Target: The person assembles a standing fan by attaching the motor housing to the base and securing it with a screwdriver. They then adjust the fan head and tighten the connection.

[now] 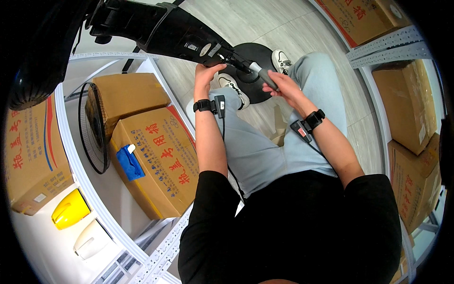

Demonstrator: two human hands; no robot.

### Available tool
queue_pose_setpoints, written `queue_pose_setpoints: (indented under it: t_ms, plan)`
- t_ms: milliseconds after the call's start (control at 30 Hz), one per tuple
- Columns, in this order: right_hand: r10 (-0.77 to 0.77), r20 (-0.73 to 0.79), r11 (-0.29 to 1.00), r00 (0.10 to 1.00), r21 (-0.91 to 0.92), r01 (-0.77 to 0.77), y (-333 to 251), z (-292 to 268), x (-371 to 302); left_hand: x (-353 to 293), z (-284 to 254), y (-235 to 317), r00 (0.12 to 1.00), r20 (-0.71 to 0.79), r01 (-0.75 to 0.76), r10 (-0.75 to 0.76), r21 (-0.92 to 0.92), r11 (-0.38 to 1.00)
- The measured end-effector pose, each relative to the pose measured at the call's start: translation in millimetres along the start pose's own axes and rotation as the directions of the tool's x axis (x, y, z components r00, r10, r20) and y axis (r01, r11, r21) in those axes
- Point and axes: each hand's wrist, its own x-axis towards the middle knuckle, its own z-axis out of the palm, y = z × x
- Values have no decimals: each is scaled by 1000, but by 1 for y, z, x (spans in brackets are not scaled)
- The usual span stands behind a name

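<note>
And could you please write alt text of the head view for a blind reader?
A person's right hand grips a grey-handled tool, possibly a screwdriver, at a black pedestal fan, which the left hand touches. White shelves on both sides hold cardboard boxes. A round wire grille stands at left.

Large red characters (167, 153), smaller blue ones (153, 168) on cardboard boxes (142, 187); pale labels (205, 49) on black housing (163, 33).

Bright light, bent edges, black corners
</note>
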Motion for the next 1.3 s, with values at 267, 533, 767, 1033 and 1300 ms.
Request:
queue_pose_setpoints:
  t_ms: [267, 533, 767, 1033, 1300]
  plan:
    - [-103, -18, 981, 994, -167, 99, 6, 3, 3, 1, 1, -2, 1000, 6, -25, 26, -17, 1000]
    - [59, 60, 996, 996, 58, -63, 1, 3, 1, 2, -1, -2, 1000, 4, -4, 4, 1, 1000]
    - [4, 33, 1000, 999, -12, -4, 12, 0, 9, 3, -1, -2, 1000, 13, -7, 7, -10, 1000]
    - [-93, -14, 985, 996, -147, 90, 8, 5, 4, 1, 1, 1, 1000, 10, -5, 5, -1, 1000]
    - [-4, 3, 999, 1000, -54, 4, 5, 4, 4, 2, 0, -2, 1000, 0, -8, 8, 8, 1000]
